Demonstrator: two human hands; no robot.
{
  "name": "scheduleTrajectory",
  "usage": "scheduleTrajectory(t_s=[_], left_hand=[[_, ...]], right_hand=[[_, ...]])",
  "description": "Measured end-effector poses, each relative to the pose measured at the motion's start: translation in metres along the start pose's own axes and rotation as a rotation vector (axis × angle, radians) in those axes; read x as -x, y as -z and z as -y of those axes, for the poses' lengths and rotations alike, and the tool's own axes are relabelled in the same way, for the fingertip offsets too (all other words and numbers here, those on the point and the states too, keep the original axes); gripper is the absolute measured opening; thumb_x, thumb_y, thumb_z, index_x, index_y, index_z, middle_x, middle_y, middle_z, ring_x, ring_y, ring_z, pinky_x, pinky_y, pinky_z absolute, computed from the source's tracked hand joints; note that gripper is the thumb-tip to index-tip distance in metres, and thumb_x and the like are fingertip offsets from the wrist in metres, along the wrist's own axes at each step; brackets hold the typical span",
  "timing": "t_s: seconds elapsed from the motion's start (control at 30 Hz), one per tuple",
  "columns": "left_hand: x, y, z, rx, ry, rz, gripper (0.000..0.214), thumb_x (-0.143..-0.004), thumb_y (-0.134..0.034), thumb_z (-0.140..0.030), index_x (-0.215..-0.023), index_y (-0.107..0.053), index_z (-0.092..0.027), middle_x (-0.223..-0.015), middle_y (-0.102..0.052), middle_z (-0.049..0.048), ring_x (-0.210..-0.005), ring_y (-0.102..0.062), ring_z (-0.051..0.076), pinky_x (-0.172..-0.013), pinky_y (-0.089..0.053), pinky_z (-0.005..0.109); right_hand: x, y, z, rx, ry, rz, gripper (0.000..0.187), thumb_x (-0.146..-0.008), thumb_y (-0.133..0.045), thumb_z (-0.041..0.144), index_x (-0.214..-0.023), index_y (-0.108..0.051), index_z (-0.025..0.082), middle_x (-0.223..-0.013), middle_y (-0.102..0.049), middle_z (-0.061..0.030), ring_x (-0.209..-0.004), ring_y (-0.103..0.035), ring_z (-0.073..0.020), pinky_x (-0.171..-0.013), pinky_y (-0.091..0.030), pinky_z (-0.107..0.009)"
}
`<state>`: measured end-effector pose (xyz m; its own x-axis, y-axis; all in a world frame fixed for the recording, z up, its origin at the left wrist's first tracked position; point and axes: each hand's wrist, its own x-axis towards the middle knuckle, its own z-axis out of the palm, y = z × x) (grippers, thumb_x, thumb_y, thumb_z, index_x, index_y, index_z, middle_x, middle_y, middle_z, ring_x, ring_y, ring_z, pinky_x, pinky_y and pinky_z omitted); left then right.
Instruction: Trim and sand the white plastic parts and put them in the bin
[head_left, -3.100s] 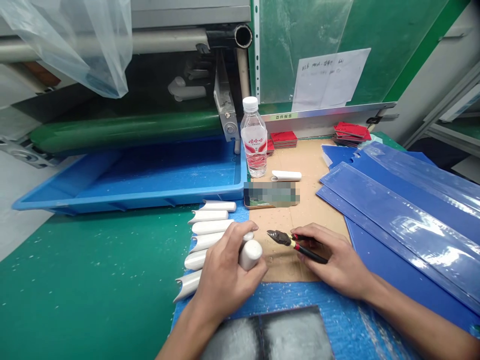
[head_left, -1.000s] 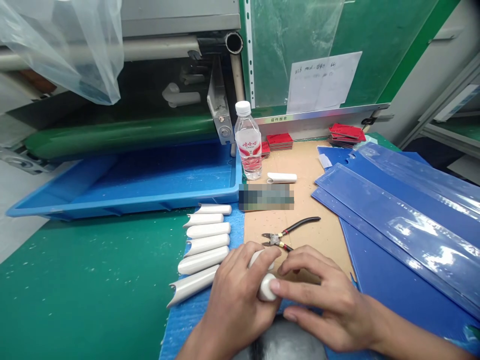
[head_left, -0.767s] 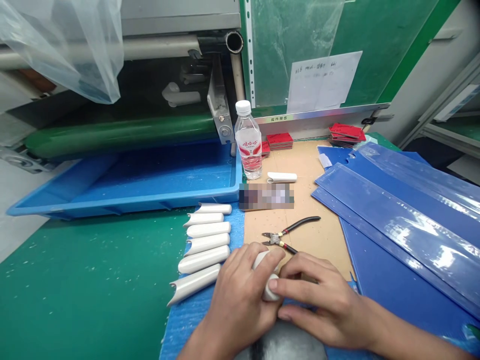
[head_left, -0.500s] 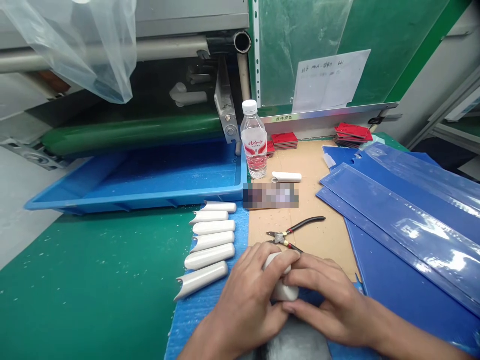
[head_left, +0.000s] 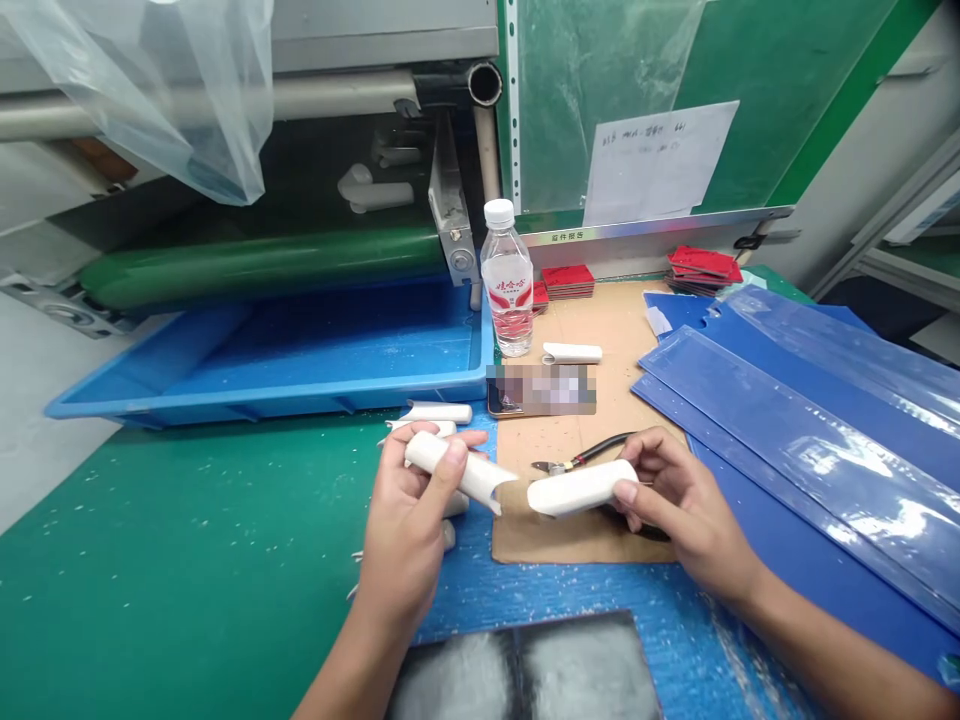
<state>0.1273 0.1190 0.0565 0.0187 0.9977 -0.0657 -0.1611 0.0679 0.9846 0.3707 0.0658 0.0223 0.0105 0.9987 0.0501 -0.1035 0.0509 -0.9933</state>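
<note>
White curved plastic shell (head_left: 459, 470), held in front of the shallow blue plastic tray (head_left: 300, 392), is gripped by the left hand (head_left: 409, 520). The right hand (head_left: 675, 505) pinches a second white shell (head_left: 581, 488) over brown cardboard (head_left: 585, 535), near black-handled cutters (head_left: 592, 458).

Tilted white plastic sleeve (head_left: 459, 468), second white sleeve (head_left: 581, 488) level, ends just apart

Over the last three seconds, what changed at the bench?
The right hand let go of the cutters, now lying on the cardboard. The hands, joined over white pieces, parted: the left hand holds the notched piece, the right the rounded piece. Bottle, blue tray unmoved.
</note>
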Motion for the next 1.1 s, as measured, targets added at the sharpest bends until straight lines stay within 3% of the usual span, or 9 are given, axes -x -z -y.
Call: scheduleTrajectory(t_s=[0.1, 0.27, 0.4, 0.77, 0.97, 1.1], left_hand=[[0.0, -0.002, -0.001, 0.068, 0.037, 0.009, 0.034, -0.088, -0.074, -0.038, -0.099, -0.045, -0.026, -0.098, -0.072, -0.0021, -0.078, -0.064, 0.012, -0.064, -0.05, 0.019], [0.007, -0.007, 0.005, 0.053, 0.079, 0.151, 0.035, -0.084, -0.079, -0.031, -0.089, -0.046, -0.022, -0.099, -0.072, -0.0013, -0.09, -0.065, 0.012, -0.079, -0.05, 0.02], [0.011, -0.011, 0.009, 0.023, 0.128, 0.246, 0.032, -0.083, -0.081, -0.029, -0.087, -0.05, -0.02, -0.098, -0.072, 0.0009, -0.089, -0.064, 0.013, -0.076, -0.048, 0.018], [0.008, -0.013, 0.014, 0.058, 0.063, 0.038, 0.03, -0.085, -0.076, -0.04, -0.091, -0.051, -0.023, -0.092, -0.061, -0.0019, -0.077, -0.055, 0.012, -0.065, -0.054, 0.021], [0.008, -0.012, 0.012, 0.039, 0.039, 0.011, 0.031, -0.083, -0.077, -0.04, -0.086, -0.052, -0.022, -0.095, -0.059, -0.001, -0.08, -0.057, 0.013, -0.063, -0.057, 0.024], [0.007, -0.009, 0.012, -0.008, 0.053, 0.064, 0.035, -0.081, -0.08, -0.037, -0.079, -0.049, -0.02, -0.091, -0.061, -0.0007, -0.078, -0.058, 0.012, -0.059, -0.054, 0.019]], right_hand=[[-0.001, 0.0, -0.002, -0.108, -0.049, 0.0, 0.021, -0.094, -0.069, 0.032, -0.099, -0.052, 0.022, -0.076, -0.058, 0.0024, -0.061, -0.053, -0.0113, -0.05, -0.046, -0.019], [-0.003, -0.001, -0.003, -0.212, -0.113, 0.006, 0.023, -0.094, -0.071, 0.032, -0.102, -0.051, 0.023, -0.078, -0.059, 0.0022, -0.064, -0.057, -0.0128, -0.048, -0.049, -0.019], [-0.002, -0.001, -0.002, -0.23, -0.126, 0.03, 0.023, -0.094, -0.071, 0.033, -0.105, -0.053, 0.024, -0.08, -0.058, 0.0022, -0.064, -0.059, -0.0133, -0.046, -0.05, -0.019], [0.001, 0.0, 0.002, -0.148, 0.055, -0.019, 0.02, -0.095, -0.07, 0.028, -0.108, -0.055, 0.025, -0.092, -0.061, -0.0018, -0.071, -0.06, -0.0142, -0.05, -0.051, -0.02], [0.003, 0.0, 0.001, -0.115, 0.126, -0.071, 0.018, -0.096, -0.068, 0.027, -0.108, -0.055, 0.025, -0.086, -0.06, 0.0002, -0.063, -0.058, -0.0125, -0.049, -0.05, -0.02], [0.003, 0.001, 0.004, -0.086, 0.043, 0.013, 0.018, -0.097, -0.066, 0.03, -0.107, -0.052, 0.025, -0.088, -0.061, -0.0002, -0.066, -0.058, -0.0138, -0.051, -0.049, -0.022]])
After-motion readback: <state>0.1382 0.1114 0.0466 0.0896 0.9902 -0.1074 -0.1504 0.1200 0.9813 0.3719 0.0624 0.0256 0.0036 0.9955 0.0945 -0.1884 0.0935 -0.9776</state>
